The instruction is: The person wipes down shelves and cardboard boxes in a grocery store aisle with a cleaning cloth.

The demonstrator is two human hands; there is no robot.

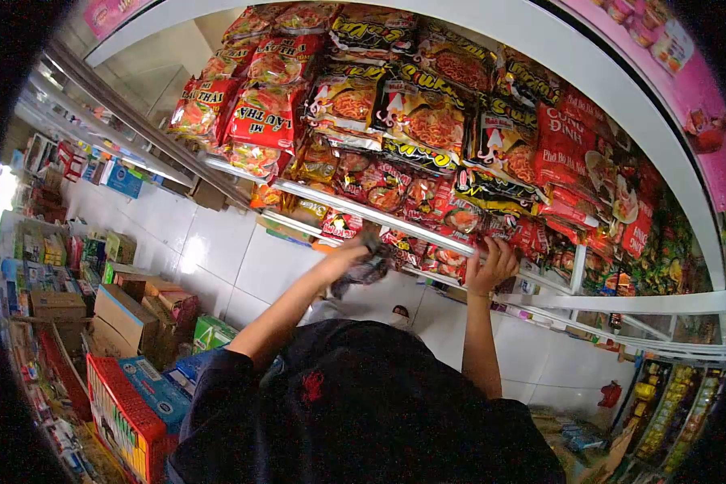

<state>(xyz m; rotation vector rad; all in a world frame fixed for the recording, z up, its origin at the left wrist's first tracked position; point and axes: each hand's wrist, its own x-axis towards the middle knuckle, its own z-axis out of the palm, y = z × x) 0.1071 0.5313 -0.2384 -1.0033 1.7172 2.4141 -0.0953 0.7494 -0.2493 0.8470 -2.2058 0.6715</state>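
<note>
My left hand (348, 256) is closed on a dark crumpled cloth (365, 273), slightly blurred, just in front of the shelf's white front rail (379, 218). Fingers apart, my right hand (492, 268) rests against the rail further right, close to red noodle packets (464, 218). It appears to hold nothing. Above both hands, black-and-yellow noodle packets (423, 117) are stacked in the middle of the shelf. Red-and-white noodle packets (266, 113) fill its left part, and red pho packets (569, 149) stand to the right.
Cardboard boxes (121, 323) and a red carton (121, 411) stand on the left of the white tiled floor (218, 242). Strips of small hanging packets (673, 411) are at the lower right. A white curved frame (476, 16) borders the shelf.
</note>
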